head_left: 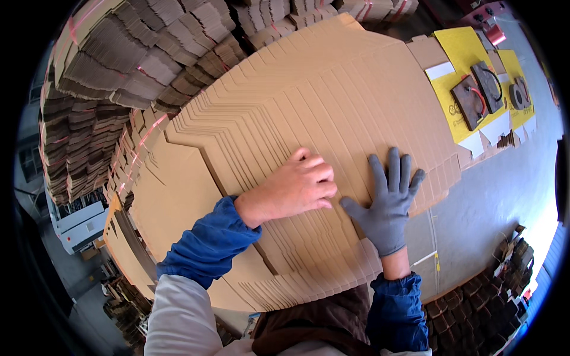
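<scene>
A wide fan of flat brown cardboard sheets (368, 89) lies in front of me, each sheet overlapping the one beside it in staggered steps. My left hand (297, 184), bare, is over the middle of the sheets with its fingers curled in. The undersides of those fingers are hidden, so I cannot see whether they grip anything. My right hand (389, 207) wears a grey glove and rests on the sheets near their right edge, fingers spread and stretched out. Blue sleeve covers show on both forearms.
Tall bundles of cardboard pieces (154, 53) tied with pink strapping stand at the far left. At the far right, yellow printed sheets (454, 71) carry dark blocks with handles (475, 98). More cardboard stacks (475, 308) sit at the lower right, beyond a grey floor (481, 207).
</scene>
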`<state>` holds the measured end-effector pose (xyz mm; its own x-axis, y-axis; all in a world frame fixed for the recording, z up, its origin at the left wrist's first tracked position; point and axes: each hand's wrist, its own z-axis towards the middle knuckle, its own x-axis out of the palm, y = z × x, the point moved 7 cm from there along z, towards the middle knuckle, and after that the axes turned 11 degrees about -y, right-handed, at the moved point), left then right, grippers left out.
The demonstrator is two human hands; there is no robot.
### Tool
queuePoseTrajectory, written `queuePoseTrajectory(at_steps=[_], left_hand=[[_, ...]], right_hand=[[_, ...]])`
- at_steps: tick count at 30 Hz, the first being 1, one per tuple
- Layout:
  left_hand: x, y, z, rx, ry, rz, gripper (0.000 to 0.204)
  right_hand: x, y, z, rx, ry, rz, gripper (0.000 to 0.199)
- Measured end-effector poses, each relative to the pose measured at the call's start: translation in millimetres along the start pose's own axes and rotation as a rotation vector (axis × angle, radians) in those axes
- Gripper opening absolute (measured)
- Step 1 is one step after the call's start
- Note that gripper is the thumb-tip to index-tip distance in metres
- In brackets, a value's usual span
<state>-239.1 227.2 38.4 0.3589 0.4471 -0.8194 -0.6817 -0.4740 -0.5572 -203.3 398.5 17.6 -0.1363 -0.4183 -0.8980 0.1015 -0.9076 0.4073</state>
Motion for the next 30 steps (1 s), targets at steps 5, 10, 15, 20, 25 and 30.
queuePoseTrajectory(at_steps=[5, 10, 15, 20, 25, 30], left_hand=[[1, 3, 1, -0.002, -0.018, -0.034, 0.025], [0, 2, 1, -0.017, 0.003, -0.034, 0.024], [0, 2, 0, -0.004, -0.007, -0.036, 0.023], [-2, 0, 0, 0.006, -0.003, -0.003, 0.023], [-8, -3, -2, -0.008, -0.073, 0.051, 0.021], [-16, 1, -18, -0.065, -0.091, 0.018, 0.019]], right_hand=[[-1, 0, 3, 0.005, -0.015, 0.007, 0.094], [0, -1, 3, 0.007, -0.019, 0.004, 0.093], [1, 0, 2, 0.007, -0.027, 0.0, 0.094], [2, 0, 2, -0.002, -0.011, -0.019, 0.097], [-8, 8, -8, 0.015, -0.05, 0.013, 0.088], [0, 28, -22, 0.031, -0.036, 0.031, 0.082]])
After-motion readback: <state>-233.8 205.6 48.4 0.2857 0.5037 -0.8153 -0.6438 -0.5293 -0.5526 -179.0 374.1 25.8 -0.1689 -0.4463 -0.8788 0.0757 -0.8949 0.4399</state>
